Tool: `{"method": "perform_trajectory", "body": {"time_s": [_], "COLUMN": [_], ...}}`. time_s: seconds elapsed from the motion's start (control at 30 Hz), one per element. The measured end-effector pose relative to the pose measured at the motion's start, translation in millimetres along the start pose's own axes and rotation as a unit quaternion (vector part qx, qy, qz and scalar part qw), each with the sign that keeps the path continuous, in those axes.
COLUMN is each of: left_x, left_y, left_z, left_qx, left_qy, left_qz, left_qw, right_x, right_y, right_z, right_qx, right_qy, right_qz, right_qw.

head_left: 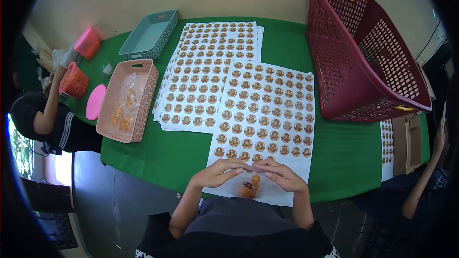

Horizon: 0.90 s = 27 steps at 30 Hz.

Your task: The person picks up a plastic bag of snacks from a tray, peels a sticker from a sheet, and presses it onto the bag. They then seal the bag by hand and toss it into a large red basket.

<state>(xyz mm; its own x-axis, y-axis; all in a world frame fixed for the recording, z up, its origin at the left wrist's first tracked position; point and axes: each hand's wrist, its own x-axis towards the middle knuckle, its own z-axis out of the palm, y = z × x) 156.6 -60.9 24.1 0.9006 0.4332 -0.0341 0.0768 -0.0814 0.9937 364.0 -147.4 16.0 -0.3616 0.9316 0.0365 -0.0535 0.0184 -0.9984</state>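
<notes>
Forearms reached forward, and there the left hand [219, 172] and right hand [283, 174] met, fingertips nearly together! Green tablecloth [344, 157] spread either side of the sticker sheet [265, 114], the maroon basket [344, 81] beyond, rightward. Fingers pinched narrow, both hands gripped the clear bag [253, 192] by its top; it hung low near the table's front edge, orange balls [256, 179] inside.

Daylight is glaring through a white, overexposed opening [58, 168] at lower left. Soft, even light is falling across the bright green tablecloth [344, 162], while the right edge is sinking into dimness. Wide-angle distortion is bowing the cloth's outline, black vignetting is swallowing the corners, and the clear plastic bag [247, 181] is appearing hazy.
</notes>
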Motion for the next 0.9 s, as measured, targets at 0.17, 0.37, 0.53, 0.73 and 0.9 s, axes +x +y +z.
{"method": "perform_trajectory", "body": {"time_s": [0.17,0.37,0.53,0.73,0.9], "left_x": [8,23,20,17,14], "left_y": [-16,-42,-46,-45,-31], "left_z": [16,36,36,27,17], "left_qx": [0.048,0.054,0.03,0.024,0.087], "left_qy": [0.144,0.289,0.29,0.271,0.301], "left_qz": [0.015,-0.008,-0.024,0.064,0.008], "left_qw": [0.988,0.956,0.956,0.96,0.949], "right_x": [2,18,21,12,6], "right_y": [23,34,51,33,41], "right_z": [11,27,27,17,7], "right_qx": [-0.01,-0.034,-0.019,0.097,-0.007], "right_qy": [0.145,0.247,0.295,0.218,0.279], "right_qz": [0.018,0.031,0.078,0.047,0.04], "right_qw": [0.989,0.968,0.952,0.97,0.96]}}
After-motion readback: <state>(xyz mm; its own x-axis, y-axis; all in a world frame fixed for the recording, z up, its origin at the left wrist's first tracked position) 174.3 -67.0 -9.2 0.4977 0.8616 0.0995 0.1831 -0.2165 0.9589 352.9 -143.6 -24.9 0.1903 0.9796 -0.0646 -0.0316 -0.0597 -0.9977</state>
